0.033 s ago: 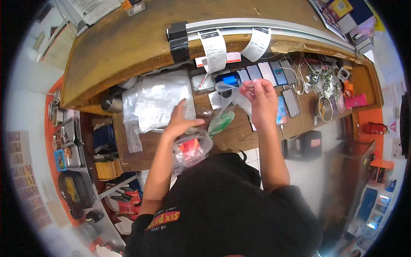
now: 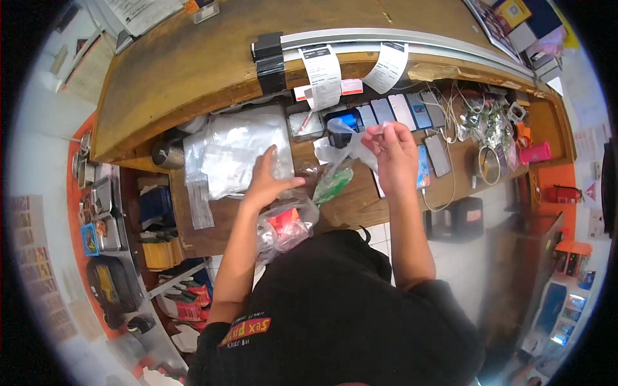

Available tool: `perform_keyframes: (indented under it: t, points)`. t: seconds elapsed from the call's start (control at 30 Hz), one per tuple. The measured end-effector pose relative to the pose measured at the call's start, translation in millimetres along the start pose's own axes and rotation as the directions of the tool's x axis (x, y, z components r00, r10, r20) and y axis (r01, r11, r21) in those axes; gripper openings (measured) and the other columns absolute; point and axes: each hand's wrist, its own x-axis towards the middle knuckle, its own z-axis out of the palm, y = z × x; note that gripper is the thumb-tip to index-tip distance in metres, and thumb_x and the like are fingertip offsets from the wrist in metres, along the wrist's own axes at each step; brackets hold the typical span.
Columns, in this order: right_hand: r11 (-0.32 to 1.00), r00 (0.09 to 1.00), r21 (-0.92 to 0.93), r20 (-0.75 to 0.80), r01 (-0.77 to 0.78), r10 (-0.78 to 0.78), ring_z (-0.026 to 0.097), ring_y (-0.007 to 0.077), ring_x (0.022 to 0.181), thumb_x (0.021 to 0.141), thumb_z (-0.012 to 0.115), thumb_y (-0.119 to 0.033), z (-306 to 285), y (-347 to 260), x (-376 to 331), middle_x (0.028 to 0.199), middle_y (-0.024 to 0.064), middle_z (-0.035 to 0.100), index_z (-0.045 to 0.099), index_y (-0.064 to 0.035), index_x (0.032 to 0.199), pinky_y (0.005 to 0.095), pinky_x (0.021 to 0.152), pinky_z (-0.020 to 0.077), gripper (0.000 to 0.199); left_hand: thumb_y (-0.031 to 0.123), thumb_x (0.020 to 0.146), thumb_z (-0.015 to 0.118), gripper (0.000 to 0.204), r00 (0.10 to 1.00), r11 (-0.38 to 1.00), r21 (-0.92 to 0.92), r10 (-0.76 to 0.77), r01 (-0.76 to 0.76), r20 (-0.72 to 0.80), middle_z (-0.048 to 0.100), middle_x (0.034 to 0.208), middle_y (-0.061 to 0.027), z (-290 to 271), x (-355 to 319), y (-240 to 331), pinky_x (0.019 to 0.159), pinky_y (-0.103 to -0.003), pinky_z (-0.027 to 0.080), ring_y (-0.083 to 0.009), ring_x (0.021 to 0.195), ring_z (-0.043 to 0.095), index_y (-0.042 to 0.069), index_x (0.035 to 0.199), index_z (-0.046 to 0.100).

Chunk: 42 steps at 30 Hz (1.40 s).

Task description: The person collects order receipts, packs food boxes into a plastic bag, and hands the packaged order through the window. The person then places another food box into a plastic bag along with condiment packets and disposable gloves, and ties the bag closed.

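Black short-sleeved T-shirt (image 2: pixel 335 315), red and yellow print on left sleeve, bare forearms, bare hands

Just left of the frame's centre lies a stack of clear plastic bags (image 2: pixel 241 151) on the wooden desk, pale and crinkled. Below centre sits a clear bag with red contents (image 2: pixel 286 226), and beside it to the right a clear bag with green contents (image 2: pixel 333 184). Two white paper slips (image 2: pixel 322 76) with dark top bands hang from the counter's rail at upper centre, above a small red-and-white label (image 2: pixel 351 86). A row of phones with dark and bluish screens (image 2: pixel 402 112) lies right of centre. A printed sheet (image 2: pixel 138 13) rests at upper left.
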Motion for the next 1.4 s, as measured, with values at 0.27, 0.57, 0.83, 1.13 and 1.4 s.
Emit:
perform_keyframes:
  t: [0.27,0.57,0.83,1.13,1.4]
  points:
    - [0.977,0.976,0.164,0.188,-0.138,0.106,0.064,0.0197,0.083,0.098,0.058,-0.022,31,-4,-12,0.091,0.0087,0.066,0.058,-0.0073,0.101,0.0411,0.085,0.0537,0.015,0.022,0.074,0.076,0.051,0.898,0.866,0.240,0.408,-0.438,0.167,0.062,0.113,-0.0242,79,19,23,0.091,-0.048,0.046,-0.0428,0.107,0.056,0.006,0.120,0.061]
    - [0.952,0.991,0.297,0.082,0.077,-0.106,0.055,0.0152,0.076,0.100,0.053,-0.018,-15,-54,-3,0.084,0.0032,0.058,0.057,-0.0059,0.102,0.0357,0.079,0.0510,0.013,0.018,0.079,0.061,0.021,0.996,0.968,0.237,0.077,-0.088,0.054,0.068,0.094,-0.0236,53,46,-41,0.081,-0.049,0.050,-0.0432,0.092,0.063,0.005,0.094,0.069]
    - [0.896,0.977,0.393,-0.133,0.205,-0.165,0.054,0.0131,0.085,0.103,0.048,-0.026,-74,-48,-13,0.088,0.0006,0.055,0.055,-0.0049,0.109,0.0330,0.081,0.0487,0.023,0.042,0.068,0.080,0.081,0.976,0.927,0.328,-0.212,0.183,0.054,0.060,0.122,-0.0271,-3,57,-82,0.097,-0.042,0.047,-0.0382,0.115,0.059,-0.003,0.130,0.053]
    - [0.607,0.517,-0.791,0.487,-0.081,0.704,0.062,0.0138,0.089,0.082,0.074,-0.017,-66,29,-120,0.100,0.0041,0.067,0.066,-0.0047,0.110,0.0331,0.081,0.0510,0.031,0.015,0.078,0.068,0.071,0.960,0.965,0.095,-0.255,0.245,0.119,0.056,0.129,-0.0217,-85,28,-61,0.099,-0.037,0.044,-0.0322,0.117,0.055,0.002,0.142,0.040]
    - [0.719,0.886,-0.695,0.318,-0.023,0.337,0.064,0.0175,0.094,0.086,0.072,-0.029,-23,148,-29,0.107,0.0122,0.068,0.059,-0.0018,0.125,0.0352,0.078,0.0524,0.049,-0.004,0.077,0.058,0.056,0.987,0.986,-0.077,-0.140,0.146,0.079,0.060,0.112,-0.0112,-85,14,-63,0.082,-0.030,0.049,-0.0187,0.091,0.060,0.004,0.132,0.050]
